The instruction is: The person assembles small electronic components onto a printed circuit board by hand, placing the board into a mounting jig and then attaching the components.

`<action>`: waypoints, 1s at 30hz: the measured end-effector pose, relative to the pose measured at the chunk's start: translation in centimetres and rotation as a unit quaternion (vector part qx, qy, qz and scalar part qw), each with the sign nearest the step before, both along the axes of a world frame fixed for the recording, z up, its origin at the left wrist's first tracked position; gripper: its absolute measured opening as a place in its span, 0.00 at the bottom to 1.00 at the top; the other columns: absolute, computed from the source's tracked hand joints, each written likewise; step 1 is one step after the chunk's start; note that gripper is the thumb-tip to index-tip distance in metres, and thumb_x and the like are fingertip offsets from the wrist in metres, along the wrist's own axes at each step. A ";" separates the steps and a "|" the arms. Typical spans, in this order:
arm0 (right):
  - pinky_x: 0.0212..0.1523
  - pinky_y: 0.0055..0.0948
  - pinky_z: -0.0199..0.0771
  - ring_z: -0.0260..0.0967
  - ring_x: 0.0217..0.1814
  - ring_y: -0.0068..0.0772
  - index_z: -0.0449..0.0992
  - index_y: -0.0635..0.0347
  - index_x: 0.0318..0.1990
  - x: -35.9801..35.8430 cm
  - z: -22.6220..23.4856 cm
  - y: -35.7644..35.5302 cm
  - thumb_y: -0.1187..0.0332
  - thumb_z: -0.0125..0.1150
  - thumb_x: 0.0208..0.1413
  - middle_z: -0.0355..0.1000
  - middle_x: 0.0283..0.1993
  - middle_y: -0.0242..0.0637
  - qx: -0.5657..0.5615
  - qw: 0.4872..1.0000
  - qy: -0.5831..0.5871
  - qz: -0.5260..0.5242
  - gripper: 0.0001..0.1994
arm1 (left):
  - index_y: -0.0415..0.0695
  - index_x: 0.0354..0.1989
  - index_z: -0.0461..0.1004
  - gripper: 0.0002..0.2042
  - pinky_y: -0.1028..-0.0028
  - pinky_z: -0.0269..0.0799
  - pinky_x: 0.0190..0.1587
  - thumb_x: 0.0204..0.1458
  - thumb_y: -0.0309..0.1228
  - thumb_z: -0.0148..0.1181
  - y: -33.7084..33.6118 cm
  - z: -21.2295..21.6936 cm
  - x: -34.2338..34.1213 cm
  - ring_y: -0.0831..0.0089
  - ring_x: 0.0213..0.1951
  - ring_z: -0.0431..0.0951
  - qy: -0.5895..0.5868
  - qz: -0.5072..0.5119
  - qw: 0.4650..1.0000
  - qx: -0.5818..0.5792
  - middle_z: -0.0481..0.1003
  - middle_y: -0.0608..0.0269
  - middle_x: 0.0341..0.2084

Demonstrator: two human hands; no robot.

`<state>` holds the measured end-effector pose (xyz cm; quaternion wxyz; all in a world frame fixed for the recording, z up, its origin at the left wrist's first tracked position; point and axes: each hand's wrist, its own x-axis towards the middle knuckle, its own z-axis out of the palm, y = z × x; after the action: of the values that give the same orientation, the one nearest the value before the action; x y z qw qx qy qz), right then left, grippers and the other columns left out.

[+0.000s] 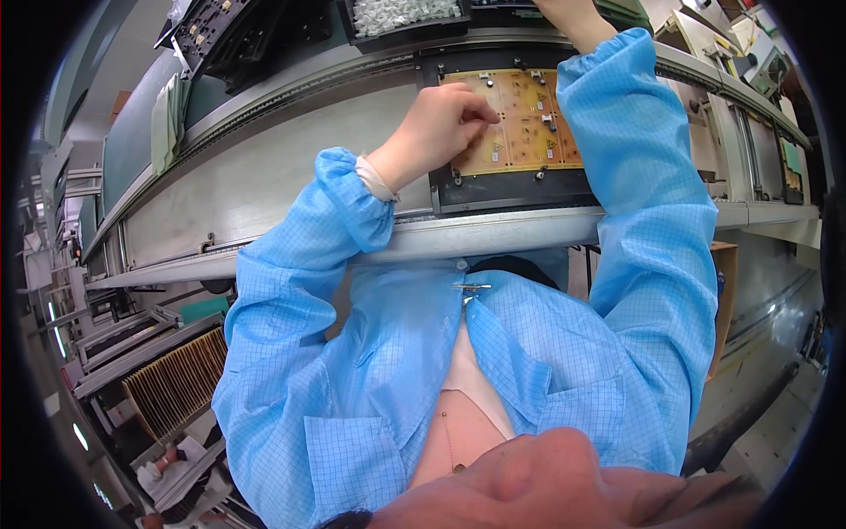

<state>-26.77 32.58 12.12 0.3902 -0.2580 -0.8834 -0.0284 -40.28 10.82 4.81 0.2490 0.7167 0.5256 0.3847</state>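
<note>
While the bare left hand curls over a yellow rectangular circuit panel, the bare right hand extends beyond.
A flat black carrier holds it; either hand's grip, I cannot tell.

Left of the black carrier, the metal bed leaves a lane between the far rail and the near rail — room for a hand. Over the yellow board, the left hand blocks the left side and the right sleeve the right; a gap opens between them. Beyond the far rail, a bin of white parts bars passage.
</note>
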 end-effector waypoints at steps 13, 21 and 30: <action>0.45 0.42 0.74 0.75 0.40 0.48 0.81 0.59 0.30 0.9 -1.2 -2.9 0.72 0.62 0.49 0.76 0.31 0.45 -0.028 0.995 -0.084 0.044 0.04 | 0.45 0.34 0.80 0.07 0.62 0.77 0.38 0.47 0.30 0.60 1.1 -1.8 -0.6 0.53 0.37 0.79 0.137 0.056 0.985 0.092 0.78 0.55 0.33; 0.45 0.42 0.74 0.75 0.40 0.48 0.82 0.57 0.30 0.9 -0.5 -2.5 0.70 0.63 0.49 0.77 0.32 0.44 -0.084 0.992 -0.096 0.018 0.04 | 0.41 0.30 0.77 0.03 0.62 0.76 0.41 0.46 0.24 0.62 0.4 -0.4 0.1 0.55 0.37 0.79 0.184 0.067 0.977 0.084 0.77 0.56 0.30; 0.49 0.42 0.74 0.75 0.44 0.48 0.84 0.55 0.31 1.3 -0.5 0.8 0.65 0.66 0.49 0.79 0.34 0.44 0.006 0.990 -0.012 0.138 0.06 | 0.40 0.28 0.77 0.05 0.63 0.74 0.40 0.42 0.23 0.67 0.7 1.2 2.9 0.58 0.38 0.75 0.114 0.039 0.982 0.145 0.69 0.56 0.35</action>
<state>-25.49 33.35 11.58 0.3815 -0.1308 -0.9149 0.0176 -37.36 11.53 5.98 0.0660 0.7632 0.5169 0.3821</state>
